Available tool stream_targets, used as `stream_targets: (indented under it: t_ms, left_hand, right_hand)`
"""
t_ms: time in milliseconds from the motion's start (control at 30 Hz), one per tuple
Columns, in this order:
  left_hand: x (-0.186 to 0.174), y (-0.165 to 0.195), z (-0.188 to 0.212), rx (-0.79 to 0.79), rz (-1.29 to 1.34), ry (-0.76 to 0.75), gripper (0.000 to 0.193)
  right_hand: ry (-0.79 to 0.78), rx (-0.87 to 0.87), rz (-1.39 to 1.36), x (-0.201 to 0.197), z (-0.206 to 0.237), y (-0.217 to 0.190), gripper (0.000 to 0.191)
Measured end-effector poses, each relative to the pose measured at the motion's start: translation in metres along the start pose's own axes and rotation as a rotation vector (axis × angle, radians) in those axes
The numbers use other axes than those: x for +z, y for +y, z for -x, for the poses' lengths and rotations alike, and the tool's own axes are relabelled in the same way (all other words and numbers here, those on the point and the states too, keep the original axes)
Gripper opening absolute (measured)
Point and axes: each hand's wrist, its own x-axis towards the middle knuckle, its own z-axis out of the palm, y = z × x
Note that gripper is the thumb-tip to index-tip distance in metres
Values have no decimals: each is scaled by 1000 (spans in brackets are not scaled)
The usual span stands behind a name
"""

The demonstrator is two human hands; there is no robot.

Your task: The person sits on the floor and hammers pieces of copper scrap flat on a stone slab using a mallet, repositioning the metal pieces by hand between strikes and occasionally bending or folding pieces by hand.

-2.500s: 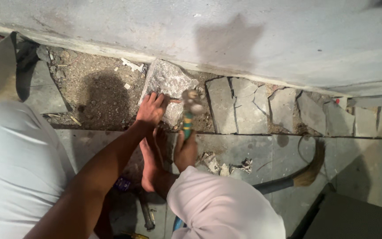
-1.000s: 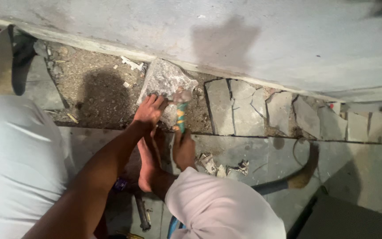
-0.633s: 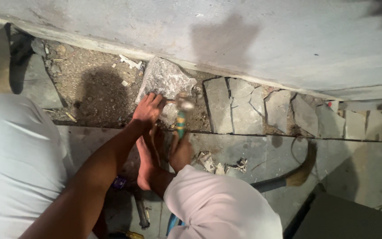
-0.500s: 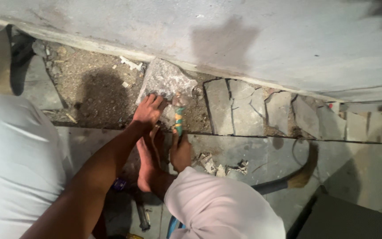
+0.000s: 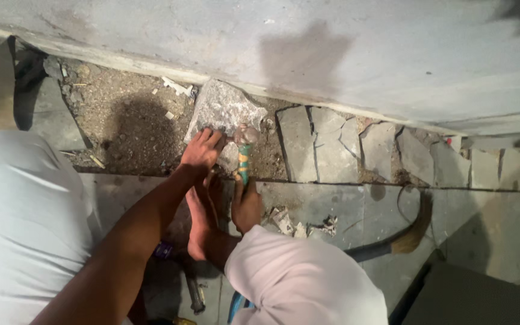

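Grey stone and loose dirt fill the strip along the wall. On the left lies bare soil (image 5: 121, 120) where no stone is set yet. Next to it, the person's left hand (image 5: 203, 150) rests on the lower edge of a rough grey stone slab (image 5: 224, 111), its fingers pressed together and flat on the rock. Just beside it the right hand (image 5: 247, 204) is wrapped around the striped handle of a small hammer (image 5: 245, 144), the fingers closed tight on the grip, and the hammer head is touching or almost touching the slab, very near to the left fingertips. A bare foot (image 5: 203, 216) sits between both hands on the tiled floor (image 5: 332, 204). To the right, flat stone pieces (image 5: 326, 144) are already laid in the row.

I think a blow that slips could hit the left fingers, because they are so close. A hard blow could also crack the slab.
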Motion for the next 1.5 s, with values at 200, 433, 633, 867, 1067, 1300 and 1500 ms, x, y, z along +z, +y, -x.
stream_targets:
  t_ms: [200, 433, 633, 867, 1067, 1300, 1500]
  left_hand:
    - [6, -3, 4, -5, 84, 50, 37]
    - [-10, 0, -1, 10, 19, -125, 83]
    - [-10, -1, 2, -33, 109, -85, 50]
    - [3, -14, -29, -155, 62, 294, 30]
    - [4, -28, -36, -164, 267, 156, 22]
    - [5, -18, -41, -348, 448, 200, 19]
    - [-31, -17, -53, -748, 443, -221, 64]
  right_hand:
    - [220, -199, -123, -2, 8, 13, 37]
    - [86, -172, 18, 12, -6, 17, 37]
    - [172, -208, -83, 9, -2, 23, 37]
    - [130, -232, -24, 25, -7, 31, 38]
    - [116, -231, -20, 23, -11, 35, 38]
    - [139, -239, -47, 23, -12, 28, 38]
    - [126, -259, -48, 24, -18, 34, 38]
